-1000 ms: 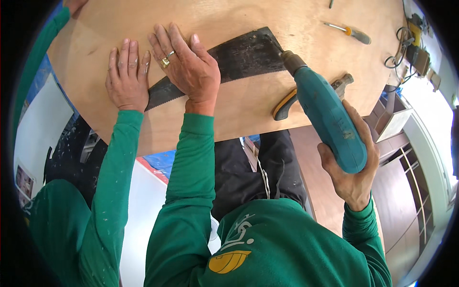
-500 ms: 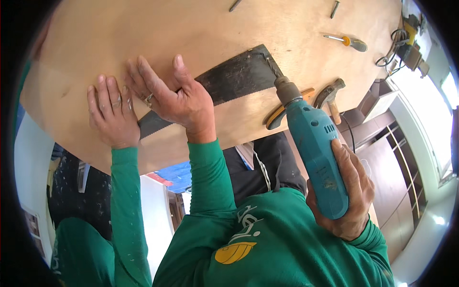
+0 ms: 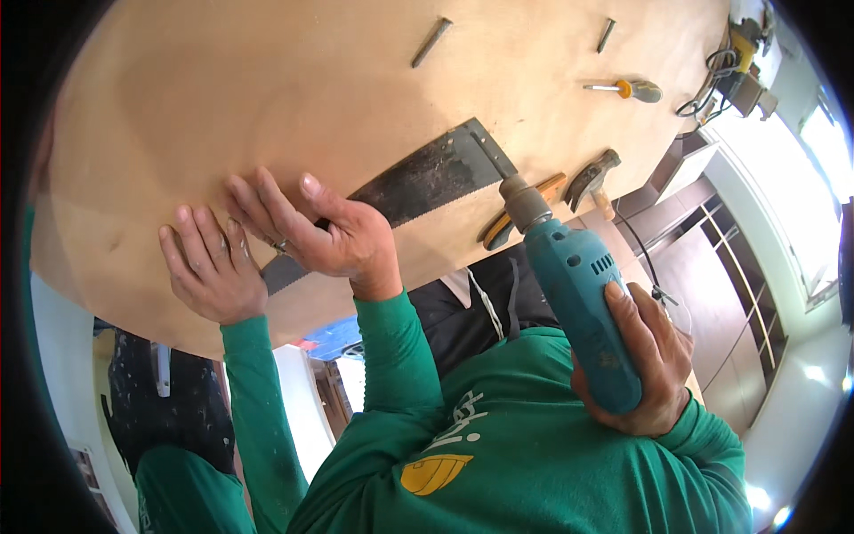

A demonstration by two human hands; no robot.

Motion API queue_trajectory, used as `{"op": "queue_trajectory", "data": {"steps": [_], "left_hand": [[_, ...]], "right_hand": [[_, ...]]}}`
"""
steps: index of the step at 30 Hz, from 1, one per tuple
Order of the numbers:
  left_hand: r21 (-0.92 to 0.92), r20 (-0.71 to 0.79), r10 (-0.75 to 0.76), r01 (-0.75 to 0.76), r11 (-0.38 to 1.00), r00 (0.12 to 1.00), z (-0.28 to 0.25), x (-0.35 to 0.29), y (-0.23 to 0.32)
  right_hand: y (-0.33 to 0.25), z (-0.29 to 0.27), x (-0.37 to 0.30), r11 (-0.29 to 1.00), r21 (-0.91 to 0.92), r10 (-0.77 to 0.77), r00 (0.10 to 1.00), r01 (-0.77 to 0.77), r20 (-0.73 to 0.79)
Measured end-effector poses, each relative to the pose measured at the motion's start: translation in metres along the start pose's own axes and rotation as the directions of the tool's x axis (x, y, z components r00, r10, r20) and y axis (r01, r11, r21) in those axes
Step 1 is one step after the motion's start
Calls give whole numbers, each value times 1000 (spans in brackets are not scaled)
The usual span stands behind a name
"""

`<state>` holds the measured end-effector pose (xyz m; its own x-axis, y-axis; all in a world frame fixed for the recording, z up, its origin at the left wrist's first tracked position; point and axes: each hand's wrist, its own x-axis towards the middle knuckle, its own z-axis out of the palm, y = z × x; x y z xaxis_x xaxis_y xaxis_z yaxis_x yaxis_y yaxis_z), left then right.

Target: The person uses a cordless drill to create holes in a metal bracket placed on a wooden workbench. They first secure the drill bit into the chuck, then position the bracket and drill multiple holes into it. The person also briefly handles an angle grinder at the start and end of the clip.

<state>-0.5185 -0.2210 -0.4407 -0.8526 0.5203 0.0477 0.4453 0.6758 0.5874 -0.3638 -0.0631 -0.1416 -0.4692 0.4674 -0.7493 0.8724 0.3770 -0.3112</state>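
Observation:
My right hand (image 3: 645,360) is wrapped round the body of a teal power drill (image 3: 583,307). Its long bit (image 3: 494,153) points away from me, over the wide end of a dark saw blade (image 3: 427,182) lying on the plywood sheet (image 3: 294,98). My left hand (image 3: 325,233) is over the blade's narrower part, fingers stretched and thumb apart, holding nothing; whether it touches the blade I cannot tell. Beside it, a co-worker's hand (image 3: 209,271) rests with fingers spread on the plywood.
On the plywood's right side lie a claw hammer (image 3: 592,178), a tool with an orange-brown and black handle (image 3: 527,211), a yellow-and-black screwdriver (image 3: 636,90) and two dark metal pins (image 3: 432,43). A corded yellow power tool (image 3: 740,58) sits at the far right.
The view has shifted, so more of the far plywood shows. My right hand still grips the drill over the blade's end, and my left hand stays open beside the co-worker's hand.

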Motion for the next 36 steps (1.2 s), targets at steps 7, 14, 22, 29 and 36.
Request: {"op": "queue_trajectory", "data": {"steps": [7,14,22,29,36], "left_hand": [[23,13,1,-2,1000,1000,0,3,3],[17,4,26,-26,1000,1000,2,3,3],[12,3,7,-7,1000,1000,1,3,5],[40,17,16,-17,999,1000,0,1,4],[4,32,13,-13,1000,999,0,4,5]], "right_hand": [[-14,-15,14,996,-88,-3,999,7,41],[-22,-30,26,993,-114,11,996,-1,88],[-5,-24,18,1000,3,16,999,-16,34],[-2,-7,8,999,30,31,999,-30,-17],[-21,-21,20,996,-79,44,998,-41,47]]}}
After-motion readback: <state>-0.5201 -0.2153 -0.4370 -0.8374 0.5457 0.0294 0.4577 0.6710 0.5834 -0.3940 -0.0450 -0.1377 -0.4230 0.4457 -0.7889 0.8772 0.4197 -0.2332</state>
